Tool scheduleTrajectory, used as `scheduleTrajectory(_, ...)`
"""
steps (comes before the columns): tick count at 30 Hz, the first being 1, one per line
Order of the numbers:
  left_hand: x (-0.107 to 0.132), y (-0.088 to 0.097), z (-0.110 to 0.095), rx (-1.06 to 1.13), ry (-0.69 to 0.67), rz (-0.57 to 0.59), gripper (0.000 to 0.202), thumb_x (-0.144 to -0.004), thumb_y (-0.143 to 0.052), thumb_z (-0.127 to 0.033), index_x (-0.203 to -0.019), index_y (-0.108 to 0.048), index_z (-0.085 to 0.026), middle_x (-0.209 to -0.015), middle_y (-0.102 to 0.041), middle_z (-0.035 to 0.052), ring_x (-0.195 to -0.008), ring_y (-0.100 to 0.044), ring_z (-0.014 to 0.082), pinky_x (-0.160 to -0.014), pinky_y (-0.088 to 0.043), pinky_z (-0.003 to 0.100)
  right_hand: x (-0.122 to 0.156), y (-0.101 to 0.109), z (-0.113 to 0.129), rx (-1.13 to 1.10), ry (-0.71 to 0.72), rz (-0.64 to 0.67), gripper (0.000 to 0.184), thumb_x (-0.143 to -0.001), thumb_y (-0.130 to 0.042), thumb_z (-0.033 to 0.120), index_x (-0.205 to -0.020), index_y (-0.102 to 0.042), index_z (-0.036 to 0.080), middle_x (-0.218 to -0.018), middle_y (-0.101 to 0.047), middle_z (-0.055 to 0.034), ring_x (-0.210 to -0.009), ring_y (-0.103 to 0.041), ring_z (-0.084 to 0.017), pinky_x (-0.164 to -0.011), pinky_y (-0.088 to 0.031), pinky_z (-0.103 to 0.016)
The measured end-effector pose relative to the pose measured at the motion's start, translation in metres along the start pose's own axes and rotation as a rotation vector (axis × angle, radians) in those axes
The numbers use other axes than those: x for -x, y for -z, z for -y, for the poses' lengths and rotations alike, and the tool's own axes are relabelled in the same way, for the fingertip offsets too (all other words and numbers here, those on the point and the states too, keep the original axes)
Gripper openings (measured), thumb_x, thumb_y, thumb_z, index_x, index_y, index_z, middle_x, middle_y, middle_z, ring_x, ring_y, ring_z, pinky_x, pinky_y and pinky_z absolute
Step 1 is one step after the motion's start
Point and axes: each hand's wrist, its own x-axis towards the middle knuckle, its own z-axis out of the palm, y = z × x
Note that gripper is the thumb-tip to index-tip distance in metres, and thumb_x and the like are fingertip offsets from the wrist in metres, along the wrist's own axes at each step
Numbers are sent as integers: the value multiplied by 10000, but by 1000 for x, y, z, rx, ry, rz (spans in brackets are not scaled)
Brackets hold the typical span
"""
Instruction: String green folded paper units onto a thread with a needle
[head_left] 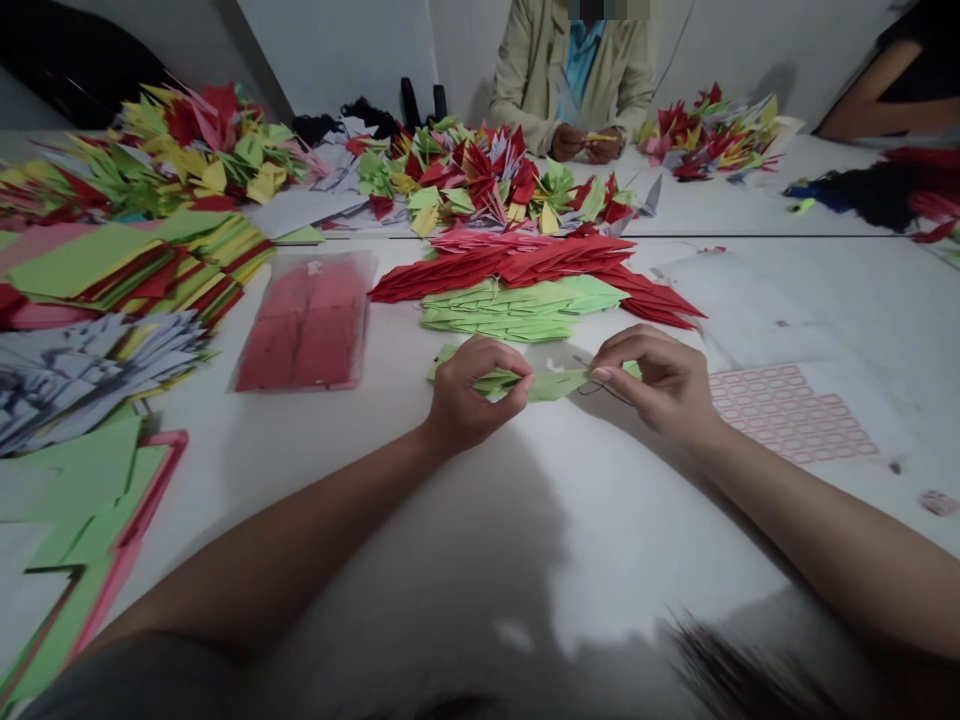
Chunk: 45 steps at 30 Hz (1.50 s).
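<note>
My left hand [480,392] and my right hand [656,385] are close together above the white table, pinching a green folded origami paper piece [551,385] from both ends. A dark thread [596,387] runs from the paper near my right fingertips and curves down by that hand. Just beyond my hands lie a flat stack of green folded paper [517,312] and a spread of red folded paper [525,262]. Part of the green piece is hidden by my fingers.
Heaps of folded origami [480,180] cover the table's far side, and stacked coloured paper [127,260] lies left, beside a plastic bag of red paper [307,320]. A sheet of pink-outlined labels [787,412] lies right. A seated person [570,85] handles something opposite.
</note>
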Motion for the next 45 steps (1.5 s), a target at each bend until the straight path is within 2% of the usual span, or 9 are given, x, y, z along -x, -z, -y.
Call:
scheduleTrajectory(3, 1, 0, 1, 10, 40, 9, 4, -793, -661, -167, -791, -660, -170, -773, -699, 27, -752, -646, 146, -750, -519, 305, 1, -2, -1, -47, -49, -30, 15, -832, -701, 225, -822, -700, 236, -784, -677, -37, -737, -624, -187, -643, -518, -344)
scheduleTrajectory(6, 3, 0, 4, 6, 48, 88, 167, -771, -725, -237, -924, -702, -173, -877, -733, 51, -800, -666, 159, -755, -525, 300, 2, -3, 0, -69, -62, -59, 19, -844, -686, 229, -844, -704, 237, -803, -688, -39, -746, -636, -187, -650, -533, -346)
scheduleTrajectory(11, 10, -4, 12, -16, -16, 143, 93, -803, -713, -257, -879, -733, -208, -831, -754, 26, -759, -684, 147, -740, -530, 288, 2, -5, 6, 22, 42, 34, 58, -821, -711, 242, -879, -708, 240, -824, -711, -48, -771, -652, -204, -677, -542, -360)
scheduleTrajectory(15, 13, -4, 16, -38, -97, 149, 134, -825, -686, -216, -950, -732, -234, -879, -760, 18, -790, -696, 140, -734, -515, 277, 3, -8, 8, 75, 93, 117, 132, -817, -710, 234, -947, -693, 224, -876, -708, -63, -831, -646, -201, -735, -537, -356)
scheduleTrajectory(19, 14, -3, 15, -53, -144, 153, 144, -813, -700, -223, -953, -726, -241, -879, -761, 14, -795, -699, 143, -731, -514, 278, 4, -12, 7, 74, 117, 154, 71, -850, -669, 241, -914, -692, 221, -870, -709, -67, -818, -647, -196, -737, -531, -355)
scheduleTrajectory(27, 11, -2, 16, -99, -172, 108, 144, -791, -700, -179, -929, -714, -220, -855, -757, 12, -752, -672, 142, -733, -500, 296, 4, -8, 5, 128, 142, 57, 46, -841, -675, 246, -883, -695, 241, -853, -704, -54, -785, -652, -201, -700, -526, -361)
scheduleTrajectory(38, 11, 1, 16, -191, -198, 98, 182, -796, -670, -163, -953, -711, -246, -901, -759, -7, -785, -672, 142, -740, -492, 300, 8, -5, -3, 277, 359, 26, 192, -807, -706, 191, -980, -676, 267, -877, -712, -37, -787, -651, -211, -709, -474, -389)
scheduleTrajectory(42, 10, 2, 17, -226, -154, 98, 147, -813, -654, -170, -934, -710, -233, -904, -756, 2, -824, -676, 148, -776, -492, 301, 9, -5, -6, 318, 342, 19, 207, -790, -718, 163, -971, -684, 257, -885, -717, -44, -800, -648, -218, -722, -467, -396)
scheduleTrajectory(45, 9, 1, 17, -215, -114, 71, 111, -801, -675, -183, -904, -705, -208, -859, -746, 15, -783, -661, 145, -768, -491, 292, 8, -6, -7, 344, 251, -5, 162, -799, -714, 172, -938, -694, 252, -886, -721, -44, -801, -644, -215, -739, -466, -394)
